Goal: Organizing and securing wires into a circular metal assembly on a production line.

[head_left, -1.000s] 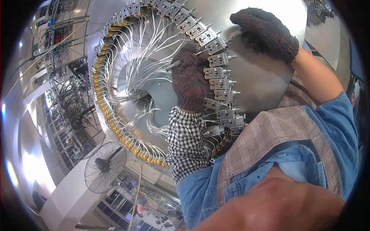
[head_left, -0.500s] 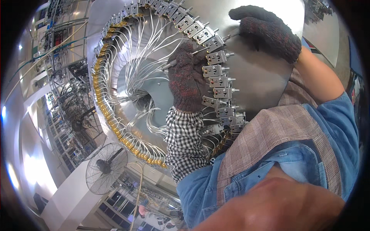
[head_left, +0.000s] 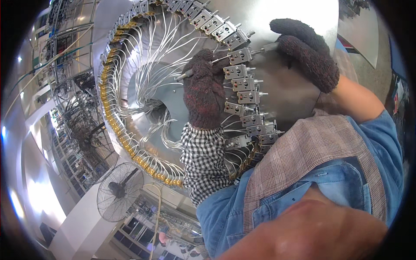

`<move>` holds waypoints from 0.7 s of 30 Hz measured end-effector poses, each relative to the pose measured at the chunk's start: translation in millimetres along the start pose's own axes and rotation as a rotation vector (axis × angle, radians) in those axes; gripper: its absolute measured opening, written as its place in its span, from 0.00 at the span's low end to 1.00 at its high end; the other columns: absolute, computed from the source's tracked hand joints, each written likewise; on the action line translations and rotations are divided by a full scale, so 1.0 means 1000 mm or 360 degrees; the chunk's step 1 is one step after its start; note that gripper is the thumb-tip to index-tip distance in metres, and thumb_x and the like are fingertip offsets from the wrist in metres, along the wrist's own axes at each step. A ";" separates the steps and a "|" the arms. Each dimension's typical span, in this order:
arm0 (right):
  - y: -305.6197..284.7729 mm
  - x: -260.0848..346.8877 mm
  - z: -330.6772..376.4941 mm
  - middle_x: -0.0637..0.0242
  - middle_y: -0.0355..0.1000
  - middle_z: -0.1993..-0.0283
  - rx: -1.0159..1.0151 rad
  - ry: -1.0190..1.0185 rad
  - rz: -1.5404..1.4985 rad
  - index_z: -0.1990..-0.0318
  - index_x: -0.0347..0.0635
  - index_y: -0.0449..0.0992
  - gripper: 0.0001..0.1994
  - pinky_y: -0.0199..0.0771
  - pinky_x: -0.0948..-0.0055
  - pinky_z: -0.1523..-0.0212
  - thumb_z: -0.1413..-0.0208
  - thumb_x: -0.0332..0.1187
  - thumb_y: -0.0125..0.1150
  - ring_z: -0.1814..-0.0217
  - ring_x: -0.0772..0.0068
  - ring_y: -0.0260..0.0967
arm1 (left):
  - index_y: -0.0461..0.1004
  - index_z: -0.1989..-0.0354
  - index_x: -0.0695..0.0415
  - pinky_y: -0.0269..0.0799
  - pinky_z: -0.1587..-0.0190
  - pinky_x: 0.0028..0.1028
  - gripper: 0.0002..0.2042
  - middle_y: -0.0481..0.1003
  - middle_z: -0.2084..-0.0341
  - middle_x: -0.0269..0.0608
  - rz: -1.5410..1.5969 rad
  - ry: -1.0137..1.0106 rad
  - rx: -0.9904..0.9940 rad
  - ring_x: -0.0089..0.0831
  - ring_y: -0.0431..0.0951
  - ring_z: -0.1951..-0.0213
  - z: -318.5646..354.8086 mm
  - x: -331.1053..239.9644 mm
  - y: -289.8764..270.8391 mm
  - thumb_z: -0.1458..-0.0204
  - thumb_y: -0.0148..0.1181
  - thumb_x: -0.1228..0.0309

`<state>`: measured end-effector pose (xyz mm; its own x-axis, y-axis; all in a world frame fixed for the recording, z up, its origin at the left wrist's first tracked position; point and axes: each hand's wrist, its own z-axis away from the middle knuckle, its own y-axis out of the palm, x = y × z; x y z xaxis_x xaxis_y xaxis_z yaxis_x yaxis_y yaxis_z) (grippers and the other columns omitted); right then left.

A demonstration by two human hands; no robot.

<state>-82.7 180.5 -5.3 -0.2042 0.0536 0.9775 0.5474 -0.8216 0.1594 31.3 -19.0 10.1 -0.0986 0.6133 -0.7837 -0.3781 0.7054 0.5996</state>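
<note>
Metal blocks (head_left: 243, 84) with threaded studs line the rim of a round metal drum (head_left: 173, 115). My left hand (head_left: 203, 89), in a dark knitted glove, is closed around a thin screwdriver-like tool (head_left: 184, 76) inside the ring. The tool's shaft reaches the inner side of one block (head_left: 240, 56). Outside the ring my right hand (head_left: 308, 54), gloved alike, has its fingers curled round a short grey tool (head_left: 271, 46). That tool's tip meets the stud of the same block; its rear end is hidden in the glove.
White wires (head_left: 149, 78) fan from the drum's centre to brass-coloured fittings (head_left: 130, 149) along the rim. A smooth metal surface (head_left: 286, 93) lies under my right hand. A black caged fan (head_left: 120, 186) stands at the lower left. Racks (head_left: 73, 108) are beyond the drum.
Both hands have moved one block along the ring, nearer my body. The two tools now meet at that neighbouring block. The whole view has shifted slightly.
</note>
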 end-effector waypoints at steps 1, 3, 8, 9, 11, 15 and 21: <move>0.002 0.001 0.000 0.69 0.68 0.71 0.0027 0.0055 0.0038 0.52 0.44 0.69 0.15 0.65 0.83 0.72 0.48 0.34 0.51 0.71 0.83 0.63 | 0.63 0.59 0.65 0.71 0.55 0.34 0.11 0.67 0.61 0.48 -0.0024 0.0026 -0.0019 0.41 0.71 0.58 0.000 0.000 0.001 0.46 0.44 0.70; 0.004 0.004 0.000 0.70 0.68 0.71 0.0056 0.0111 0.0073 0.52 0.44 0.69 0.15 0.65 0.83 0.71 0.48 0.34 0.52 0.71 0.83 0.63 | 0.63 0.58 0.65 0.72 0.56 0.34 0.12 0.68 0.61 0.48 -0.0022 -0.0008 -0.0005 0.41 0.72 0.58 0.002 -0.002 0.005 0.46 0.44 0.69; 0.005 -0.006 0.002 0.68 0.70 0.63 0.0039 -0.0346 0.0285 0.52 0.43 0.68 0.14 0.68 0.81 0.67 0.48 0.31 0.51 0.68 0.81 0.65 | 0.63 0.57 0.65 0.74 0.60 0.35 0.13 0.69 0.61 0.51 -0.0007 -0.0029 0.0093 0.41 0.72 0.59 0.001 0.001 0.000 0.46 0.44 0.67; 0.005 -0.008 0.000 0.68 0.70 0.63 0.0041 -0.0344 0.0283 0.52 0.43 0.68 0.14 0.68 0.81 0.67 0.48 0.31 0.51 0.68 0.81 0.65 | 0.63 0.57 0.65 0.74 0.60 0.36 0.13 0.69 0.61 0.51 -0.0029 -0.0084 0.0042 0.41 0.72 0.59 0.002 0.000 -0.001 0.46 0.44 0.67; 0.005 -0.012 -0.004 0.68 0.70 0.59 0.0066 -0.0675 0.0354 0.53 0.41 0.68 0.13 0.69 0.80 0.64 0.47 0.31 0.50 0.65 0.79 0.67 | 0.63 0.57 0.64 0.75 0.60 0.36 0.13 0.69 0.61 0.51 -0.0053 -0.0140 -0.0009 0.42 0.72 0.59 0.003 -0.001 0.000 0.46 0.44 0.67; 0.003 -0.003 -0.002 0.67 0.69 0.56 0.0148 -0.0605 0.0408 0.53 0.40 0.68 0.13 0.69 0.79 0.62 0.46 0.31 0.49 0.60 0.77 0.68 | 0.62 0.56 0.63 0.75 0.63 0.35 0.14 0.69 0.61 0.54 -0.0123 -0.0128 -0.0054 0.44 0.73 0.60 0.005 -0.002 0.000 0.46 0.44 0.65; 0.005 -0.010 -0.005 0.66 0.68 0.56 0.0114 -0.0719 0.0477 0.55 0.40 0.69 0.12 0.69 0.80 0.63 0.46 0.31 0.48 0.59 0.77 0.68 | 0.62 0.57 0.63 0.75 0.63 0.37 0.14 0.69 0.62 0.52 -0.0027 -0.0205 0.0012 0.43 0.73 0.60 0.004 -0.006 0.001 0.46 0.44 0.65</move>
<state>-81.7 173.5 -14.9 0.3296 0.0743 0.9412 0.5853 -0.7983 -0.1420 35.0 -20.1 16.0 0.0272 0.6417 -0.7664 -0.3718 0.7182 0.5882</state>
